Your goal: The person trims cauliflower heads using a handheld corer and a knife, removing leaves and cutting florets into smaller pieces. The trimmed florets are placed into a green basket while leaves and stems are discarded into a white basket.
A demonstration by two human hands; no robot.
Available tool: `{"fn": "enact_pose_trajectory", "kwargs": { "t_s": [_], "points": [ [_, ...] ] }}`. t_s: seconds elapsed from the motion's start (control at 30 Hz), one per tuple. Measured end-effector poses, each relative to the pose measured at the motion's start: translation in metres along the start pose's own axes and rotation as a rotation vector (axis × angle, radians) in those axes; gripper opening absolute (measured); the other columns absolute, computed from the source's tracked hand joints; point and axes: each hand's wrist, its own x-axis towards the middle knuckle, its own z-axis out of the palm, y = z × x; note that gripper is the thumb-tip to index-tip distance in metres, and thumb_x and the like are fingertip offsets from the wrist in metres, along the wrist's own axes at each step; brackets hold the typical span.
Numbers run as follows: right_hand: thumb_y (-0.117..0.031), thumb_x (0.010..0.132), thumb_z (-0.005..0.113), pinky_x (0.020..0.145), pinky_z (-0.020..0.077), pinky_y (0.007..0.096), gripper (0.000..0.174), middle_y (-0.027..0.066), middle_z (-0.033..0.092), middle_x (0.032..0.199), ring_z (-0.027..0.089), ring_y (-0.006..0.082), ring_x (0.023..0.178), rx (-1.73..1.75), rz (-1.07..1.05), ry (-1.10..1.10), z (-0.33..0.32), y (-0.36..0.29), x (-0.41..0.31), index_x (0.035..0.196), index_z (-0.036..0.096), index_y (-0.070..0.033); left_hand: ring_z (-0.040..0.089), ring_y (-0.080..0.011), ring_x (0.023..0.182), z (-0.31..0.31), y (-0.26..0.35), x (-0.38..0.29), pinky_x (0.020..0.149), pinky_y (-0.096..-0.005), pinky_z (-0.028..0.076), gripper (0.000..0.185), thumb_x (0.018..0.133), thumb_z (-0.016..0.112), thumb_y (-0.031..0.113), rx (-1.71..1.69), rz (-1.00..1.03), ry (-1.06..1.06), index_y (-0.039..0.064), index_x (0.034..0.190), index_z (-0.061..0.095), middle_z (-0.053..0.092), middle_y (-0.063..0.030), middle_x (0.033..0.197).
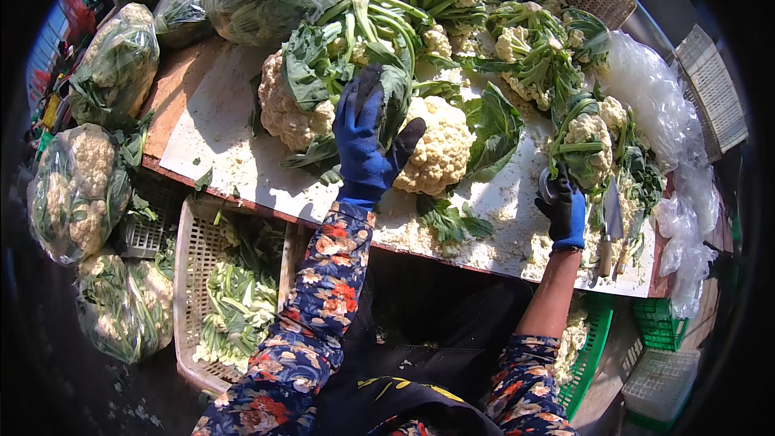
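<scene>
My left hand (369, 133), in a blue glove with dark fingers, lies on green leaves between two cauliflower heads; its thumb is spread over the edge of the pale cauliflower (439, 145). A pinkish cauliflower (293, 103) with trimmed leaves sits to its left. Toward the right of the white board (236, 157), my right hand (563, 203), gloved too, has its fingers around a round, silvery object (550, 186), perhaps a tape roll; its kind is not clear. Just above that hand is a small leafy cauliflower (587, 142). A knife (611, 218) with a wooden handle lies to the right.
Bagged cauliflowers (115, 66) line the left and upper left. More leafy cauliflowers (533, 42) are heaped at the back. Clear plastic bags (654, 97) hang over the right edge. Below the board stand a beige crate (184, 290) of trimmings and a green crate (596, 345).
</scene>
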Motion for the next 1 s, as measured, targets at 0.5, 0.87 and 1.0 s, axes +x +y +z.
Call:
{"fn": "enact_pose_trajectory", "kwargs": {
  "t_s": [0.5,0.87,1.0],
  "points": [
    [-0.024,0.080,0.071,0.077,0.0496,0.0280,0.035,0.0070,0.063,0.100,0.061,0.0167,0.089,-1.404,-0.520,-0.194,0.021,-0.051,0.020,0.103,0.061,0.000,0.061,-0.0412,0.080,0.020,-0.031,-0.016,0.070,-0.0447,0.050,0.037,0.085,0.059,0.024,0.084,-0.681,-0.232,0.003,0.115,0.057,0.063,-0.0241,0.086],
    [-0.008,0.078,0.064,0.076,0.0464,0.0289,0.033,0.0112,0.063,0.095,0.055,0.0169,0.082,-1.068,-0.530,-0.172,0.011,-0.022,0.026,0.108,0.057,0.004,0.051,-0.0263,0.093,-0.008,0.014,-0.009,0.086,-0.0429,0.039,0.020,0.072,0.067,0.022,0.324,0.231,-0.117,0.015,0.091,0.067,0.057,-0.0049,0.094],
    [-0.010,0.078,0.069,0.076,0.0487,0.0318,0.040,0.0133,0.065,0.099,0.061,0.0211,0.084,-0.576,-0.346,-0.211,0.033,-0.034,-0.015,0.111,0.056,0.006,0.049,-0.0285,0.097,0.000,0.024,-0.012,0.082,-0.0448,0.037,0.047,0.074,0.060,0.057,0.218,0.024,-0.347,0.013,0.092,0.067,0.056,-0.0100,0.098]
  ]
}}
